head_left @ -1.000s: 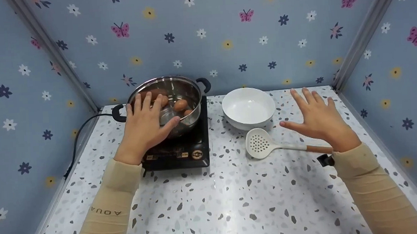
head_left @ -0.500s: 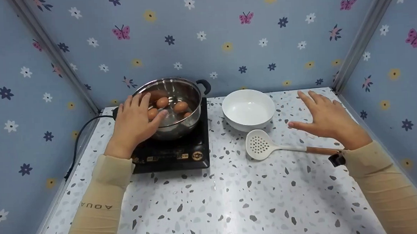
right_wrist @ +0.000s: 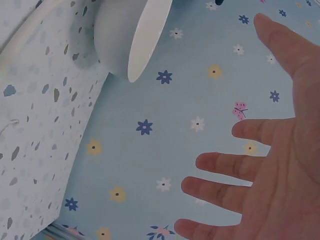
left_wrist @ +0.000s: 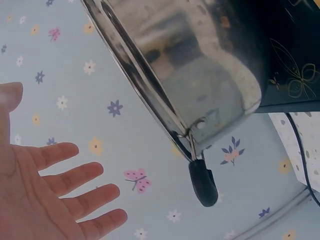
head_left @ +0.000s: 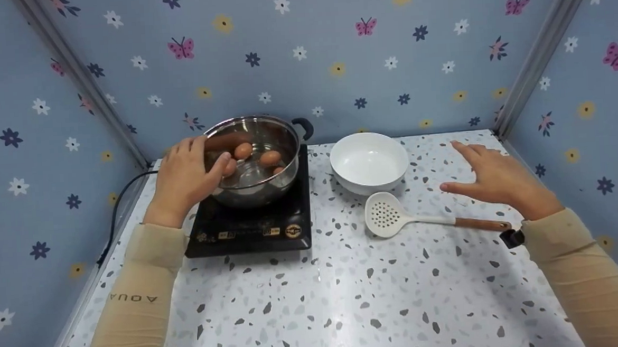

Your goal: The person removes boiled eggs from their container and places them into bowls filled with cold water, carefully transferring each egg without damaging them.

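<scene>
My left hand [head_left: 181, 175] hovers over the left side of a steel pot [head_left: 260, 194], fingers extended and nothing held; the left wrist view shows its fingers apart from the pot's black handle [left_wrist: 204, 184]. Several brown eggs [head_left: 270, 158] lie inside the pot. Off to the right, my right hand [head_left: 500, 180] is held in the air with fingers spread and holding nothing. Below it lies a white slotted spoon [head_left: 384, 215] with a wooden handle [head_left: 481, 223]. A white bowl [head_left: 369, 162] stands between the pot and the right hand.
The pot sits on a black induction cooker [head_left: 254, 240], whose cord [head_left: 114, 205] runs along the left. Flower-patterned panels [head_left: 329, 51] enclose the speckled white table [head_left: 358, 298] at the back and both sides.
My left hand has drawn left from over the pot's middle, uncovering more eggs. My right hand has shifted right and slightly down, away from the bowl.
</scene>
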### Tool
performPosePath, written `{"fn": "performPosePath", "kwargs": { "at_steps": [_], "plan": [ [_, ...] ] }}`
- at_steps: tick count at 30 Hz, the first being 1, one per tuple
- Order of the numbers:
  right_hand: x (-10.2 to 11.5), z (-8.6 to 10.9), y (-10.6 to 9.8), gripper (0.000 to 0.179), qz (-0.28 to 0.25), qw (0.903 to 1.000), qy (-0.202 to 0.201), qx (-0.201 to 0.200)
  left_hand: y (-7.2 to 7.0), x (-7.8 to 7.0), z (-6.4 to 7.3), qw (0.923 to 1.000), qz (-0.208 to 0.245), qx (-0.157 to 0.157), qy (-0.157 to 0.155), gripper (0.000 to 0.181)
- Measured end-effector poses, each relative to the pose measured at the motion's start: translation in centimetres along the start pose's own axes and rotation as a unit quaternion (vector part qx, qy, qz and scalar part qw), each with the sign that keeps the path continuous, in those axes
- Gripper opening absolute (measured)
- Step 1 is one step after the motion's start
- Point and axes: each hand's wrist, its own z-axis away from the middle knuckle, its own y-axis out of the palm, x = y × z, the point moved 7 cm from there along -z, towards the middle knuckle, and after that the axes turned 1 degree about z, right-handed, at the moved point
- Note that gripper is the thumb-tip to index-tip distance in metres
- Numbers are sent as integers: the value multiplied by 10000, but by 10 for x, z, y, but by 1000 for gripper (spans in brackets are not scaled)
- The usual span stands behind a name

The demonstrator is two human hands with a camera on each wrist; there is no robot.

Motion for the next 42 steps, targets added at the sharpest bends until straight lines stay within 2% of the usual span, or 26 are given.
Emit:
{"fn": "performPosePath", "kwargs": {
  "at_steps": [8, 16, 22, 33, 39, 42],
  "plan": [
    [-19, 1, 10, 110, -146, 9993, 34, 343, -3, 12, -4, 9997, 221, -43, -129, 83],
    [-40, 3, 29, 117, -262, 9968, 164, 732, -7, 21, -7, 9991, 313, -6, -277, 85],
    [-53, 6, 42, 109, -363, 9958, 152, 830, -7, 30, -9, 9971, 519, 133, -542, 90],
    [-69, 10, 68, 85, -416, 9948, 35, 926, -10, 49, -12, 9914, 980, 226, -840, 91],
    [-77, 13, 86, 92, -445, 9938, 174, 999, -12, 58, -15, 9883, 1193, 194, -927, 89],
    [-81, 14, 92, 88, -485, 9928, 141, 1090, -11, 63, -17, 9868, 1232, 259, -1021, 91]
  ]
}}
